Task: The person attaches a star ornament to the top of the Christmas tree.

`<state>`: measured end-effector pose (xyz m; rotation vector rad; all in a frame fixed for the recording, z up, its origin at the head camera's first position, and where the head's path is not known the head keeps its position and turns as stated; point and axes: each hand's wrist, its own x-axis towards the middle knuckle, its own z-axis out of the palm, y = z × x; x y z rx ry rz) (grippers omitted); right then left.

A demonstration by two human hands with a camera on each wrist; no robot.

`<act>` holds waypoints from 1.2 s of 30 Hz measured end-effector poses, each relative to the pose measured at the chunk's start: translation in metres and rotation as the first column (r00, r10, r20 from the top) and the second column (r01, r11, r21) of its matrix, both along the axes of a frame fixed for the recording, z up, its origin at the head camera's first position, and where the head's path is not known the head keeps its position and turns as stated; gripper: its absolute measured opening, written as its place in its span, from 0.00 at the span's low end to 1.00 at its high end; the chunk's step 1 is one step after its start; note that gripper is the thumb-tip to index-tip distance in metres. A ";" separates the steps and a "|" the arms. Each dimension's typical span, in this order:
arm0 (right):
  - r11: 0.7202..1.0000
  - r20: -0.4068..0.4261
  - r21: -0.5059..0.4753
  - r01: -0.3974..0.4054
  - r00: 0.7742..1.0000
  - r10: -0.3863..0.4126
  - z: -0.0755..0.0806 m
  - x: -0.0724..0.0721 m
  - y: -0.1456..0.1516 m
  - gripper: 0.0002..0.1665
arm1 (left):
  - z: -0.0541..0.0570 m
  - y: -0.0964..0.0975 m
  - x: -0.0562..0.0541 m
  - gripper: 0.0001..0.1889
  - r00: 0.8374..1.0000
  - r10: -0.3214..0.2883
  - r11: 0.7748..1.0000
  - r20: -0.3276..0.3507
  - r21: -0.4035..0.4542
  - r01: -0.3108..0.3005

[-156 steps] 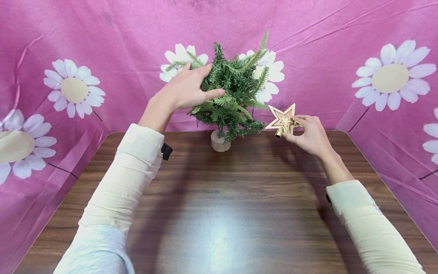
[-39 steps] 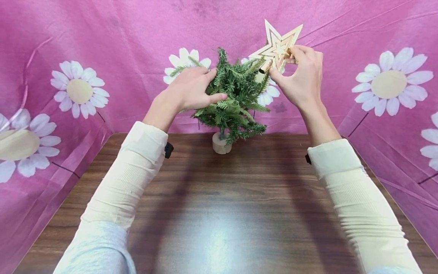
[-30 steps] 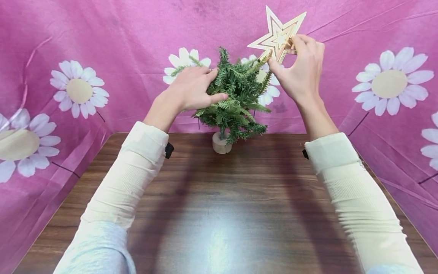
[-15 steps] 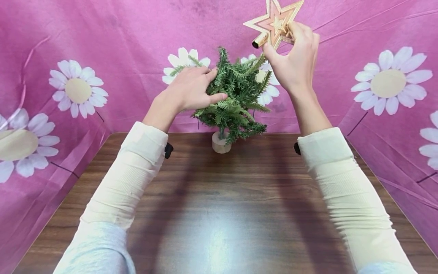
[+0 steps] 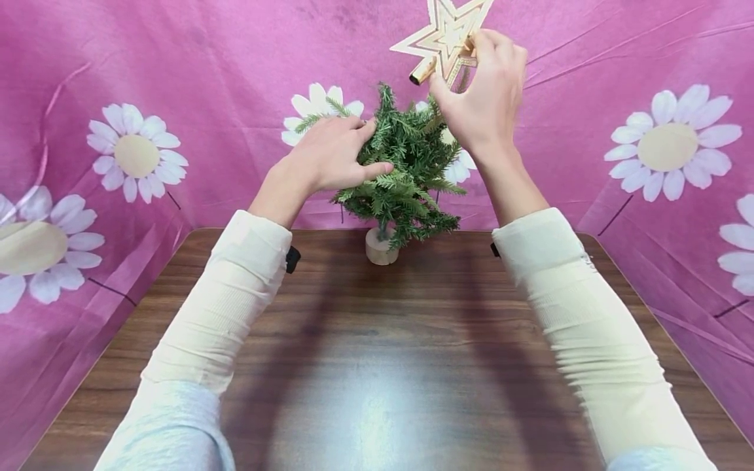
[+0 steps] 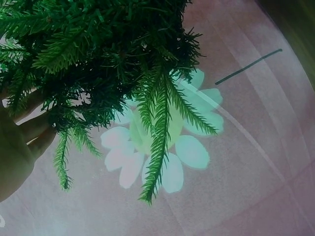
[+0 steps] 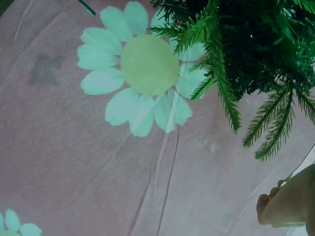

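Observation:
An artificial Christmas tree [image 5: 406, 140] stands upright on its round wooden base [image 5: 381, 247] at the table's back. My left hand [image 5: 330, 152] grips its left side, thumb across the front branches. In the left wrist view, the other fingers [image 6: 38, 125] reach in among the needles, their ends partly hidden. Up and to the right of the treetop, my right hand [image 5: 489, 95] pinches a gold star tree topper [image 5: 446, 39] by its lower right part. The topper's hollow tube [image 5: 422, 70] points down and left, above the treetop. The star's upper tip is cut off by the frame.
A brown wood-grain table [image 5: 377, 327] reaches back to a pink cloth backdrop [image 5: 235, 59] printed with white daisies, which also hangs along both sides. Branches stick out toward the camera in the right wrist view.
My right hand has lifted the star topper from beside the tree's lower right to above it, lately moving left toward the treetop. My left hand has stayed on the tree.

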<state>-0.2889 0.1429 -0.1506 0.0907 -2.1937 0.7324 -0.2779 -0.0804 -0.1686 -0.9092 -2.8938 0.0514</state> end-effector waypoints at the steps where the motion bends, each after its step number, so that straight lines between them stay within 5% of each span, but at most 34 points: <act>1: 1.000 -0.006 0.015 0.003 1.000 -0.003 0.000 -0.001 -0.002 0.30 | 0.000 0.000 0.000 0.50 1.000 0.001 1.000 -0.001 0.000 -0.001; 19: 0.991 -0.101 0.134 0.005 0.995 0.008 -0.015 -0.016 -0.013 0.34 | -0.001 0.002 0.001 0.50 1.000 0.010 1.000 0.024 0.017 -0.011; 36: 0.978 -0.147 0.195 0.067 0.988 -0.039 -0.003 -0.021 -0.021 0.36 | 0.003 0.008 0.006 0.51 0.999 0.028 0.999 0.046 0.046 -0.030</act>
